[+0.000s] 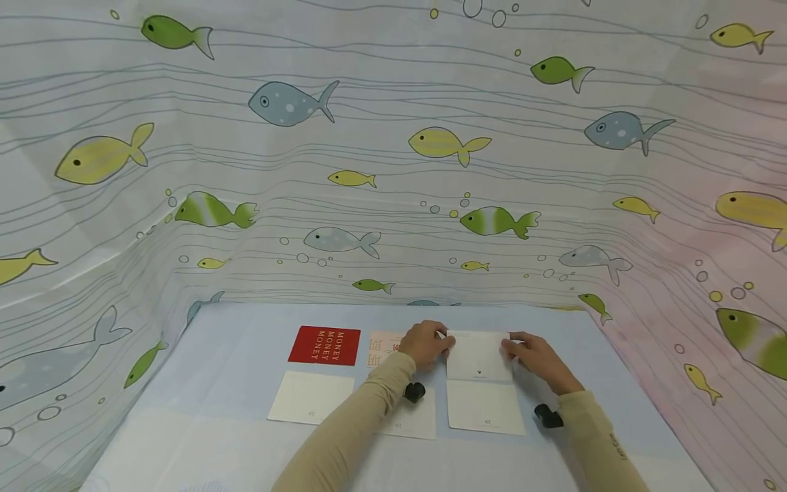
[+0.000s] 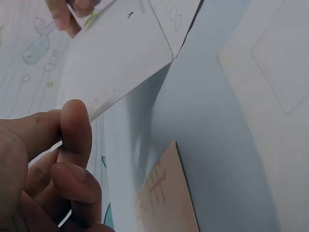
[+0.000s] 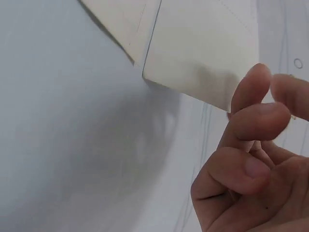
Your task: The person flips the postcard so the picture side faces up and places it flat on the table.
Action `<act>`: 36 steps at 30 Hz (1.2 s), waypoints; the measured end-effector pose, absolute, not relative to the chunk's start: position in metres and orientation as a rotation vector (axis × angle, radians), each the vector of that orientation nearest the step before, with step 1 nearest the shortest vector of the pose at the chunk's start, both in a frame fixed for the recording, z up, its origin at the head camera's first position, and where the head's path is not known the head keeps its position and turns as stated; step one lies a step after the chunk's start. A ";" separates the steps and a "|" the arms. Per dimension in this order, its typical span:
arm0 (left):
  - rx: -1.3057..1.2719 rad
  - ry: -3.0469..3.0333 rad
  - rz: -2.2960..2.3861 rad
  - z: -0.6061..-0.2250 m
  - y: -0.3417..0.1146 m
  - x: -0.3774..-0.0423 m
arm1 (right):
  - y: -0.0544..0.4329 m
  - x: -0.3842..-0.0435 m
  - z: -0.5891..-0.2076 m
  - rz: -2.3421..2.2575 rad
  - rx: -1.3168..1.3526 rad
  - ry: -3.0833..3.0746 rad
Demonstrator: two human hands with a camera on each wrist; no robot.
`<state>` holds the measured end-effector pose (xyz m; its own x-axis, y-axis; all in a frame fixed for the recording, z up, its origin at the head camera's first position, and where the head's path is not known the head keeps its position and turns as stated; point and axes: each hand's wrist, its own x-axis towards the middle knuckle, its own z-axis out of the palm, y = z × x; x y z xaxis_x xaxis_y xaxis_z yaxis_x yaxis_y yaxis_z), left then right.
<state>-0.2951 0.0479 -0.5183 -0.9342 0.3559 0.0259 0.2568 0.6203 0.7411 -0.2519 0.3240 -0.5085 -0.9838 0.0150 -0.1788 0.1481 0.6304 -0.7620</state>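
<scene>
A plain white card (image 1: 479, 357) with a small dark mark is pinched at its far left corner by my left hand (image 1: 424, 345) and at its far right corner by my right hand (image 1: 540, 361). In both wrist views it slopes up off the table. Its near edge meets another white card (image 1: 486, 408) lying flat; whether the two are joined I cannot tell. Under and beside my left wrist lies a pale pink card (image 1: 382, 348) with orange characters, partly hidden. In the right wrist view, my fingertips (image 3: 253, 87) cover the raised card's corner.
Further left lies a red card (image 1: 324, 346) printed MONEY, with a white card (image 1: 312, 398) nearer me. Another white card (image 1: 408, 415) is partly covered by my left forearm. A fish-patterned sheet (image 1: 393, 205) walls the pale blue table (image 1: 227, 355) at the back and sides.
</scene>
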 end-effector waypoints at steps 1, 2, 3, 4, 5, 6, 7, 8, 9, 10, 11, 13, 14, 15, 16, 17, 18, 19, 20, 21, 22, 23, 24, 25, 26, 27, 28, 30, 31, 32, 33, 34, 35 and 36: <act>0.508 2.710 1.220 -0.517 0.047 -0.294 | 0.323 -0.252 -0.508 -1.314 0.144 2.675; 0.503 2.701 1.233 -0.516 0.047 -0.292 | 0.323 -0.251 -0.508 -1.343 0.159 2.660; 0.496 2.684 1.254 -0.515 0.046 -0.291 | 0.322 -0.251 -0.508 -1.361 0.165 2.655; 0.483 2.669 1.270 -0.514 0.046 -0.290 | 0.322 -0.251 -0.508 -1.375 0.168 2.655; 0.467 2.654 1.286 -0.514 0.045 -0.290 | 0.322 -0.251 -0.508 -1.380 0.163 2.660; 0.457 2.646 1.302 -0.514 0.045 -0.290 | 0.322 -0.251 -0.508 -1.375 0.149 2.676; 0.451 2.644 1.313 -0.514 0.044 -0.290 | 0.322 -0.251 -0.508 -1.374 0.135 2.692; 0.443 2.642 1.323 -0.514 0.044 -0.290 | 0.321 -0.251 -0.508 -1.376 0.133 2.705; 0.435 2.644 1.335 -0.514 0.044 -0.291 | 0.321 -0.251 -0.507 -1.375 0.119 2.722; 0.428 2.651 1.338 -0.514 0.043 -0.292 | 0.321 -0.251 -0.506 -1.374 0.107 2.737; 0.430 2.657 1.351 -0.514 0.043 -0.292 | 0.321 -0.250 -0.505 -1.365 0.094 2.756; 0.441 2.668 1.371 -0.513 0.042 -0.292 | 0.321 -0.249 -0.503 -1.344 0.079 2.789; 0.445 2.670 1.382 -0.512 0.042 -0.292 | 0.321 -0.248 -0.501 -1.328 0.075 2.807; 0.452 2.675 1.390 -0.511 0.041 -0.292 | 0.321 -0.248 -0.500 -1.312 0.069 2.826; 0.458 2.680 1.393 -0.510 0.041 -0.291 | 0.321 -0.247 -0.499 -1.293 0.063 2.845; 0.466 2.688 1.396 -0.509 0.040 -0.290 | 0.321 -0.246 -0.498 -1.277 0.056 2.863; 0.475 2.693 1.397 -0.508 0.040 -0.289 | 0.321 -0.246 -0.497 -1.267 0.051 2.877; 0.483 2.696 1.399 -0.506 0.039 -0.288 | 0.320 -0.245 -0.495 -1.261 0.044 2.888; 0.494 2.701 1.399 -0.505 0.039 -0.287 | 0.320 -0.244 -0.494 -1.259 0.040 2.895; 0.507 2.701 1.403 -0.504 0.038 -0.285 | 0.320 -0.243 -0.493 -1.257 0.034 2.900; 0.519 2.693 1.411 -0.502 0.037 -0.283 | 0.320 -0.241 -0.492 -1.255 0.029 2.904; 0.534 2.685 1.419 -0.500 0.036 -0.281 | 0.320 -0.240 -0.491 -1.256 0.022 2.905; 0.552 2.677 1.426 -0.499 0.035 -0.279 | 0.321 -0.238 -0.490 -1.258 0.018 2.908; 0.568 2.669 1.430 -0.497 0.034 -0.277 | 0.321 -0.236 -0.489 -1.261 0.011 2.910; 0.585 2.662 1.433 -0.495 0.034 -0.275 | 0.321 -0.235 -0.489 -1.266 0.010 2.913; 0.601 2.653 1.437 -0.494 0.033 -0.274 | 0.322 -0.233 -0.488 -1.269 0.005 2.917; 0.616 2.647 1.436 -0.493 0.032 -0.272 | 0.323 -0.231 -0.488 -1.277 0.000 2.919; 0.642 2.636 1.427 -0.491 0.032 -0.270 | 0.324 -0.228 -0.488 -1.280 -0.024 2.929; 0.649 2.631 1.420 -0.490 0.032 -0.269 | 0.325 -0.226 -0.488 -1.280 -0.036 2.935; 0.653 2.631 1.404 -0.489 0.032 -0.268 | 0.325 -0.225 -0.488 -1.271 -0.044 2.948; 0.652 2.633 1.382 -0.489 0.032 -0.266 | 0.326 -0.223 -0.488 -1.251 -0.060 2.965; 0.650 2.638 1.355 -0.488 0.032 -0.264 | 0.326 -0.221 -0.488 -1.227 -0.079 2.981; 0.648 2.644 1.321 -0.488 0.033 -0.263 | 0.327 -0.219 -0.488 -1.197 -0.101 2.997; 0.648 2.652 1.284 -0.488 0.033 -0.261 | 0.327 -0.217 -0.489 -1.171 -0.118 3.008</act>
<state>-0.2611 0.0329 -0.4878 -0.9003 0.4291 0.0731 0.3236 0.5474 0.7718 -0.2170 0.3266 -0.4887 -0.9934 -0.0355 0.1091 -0.0999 0.7350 -0.6706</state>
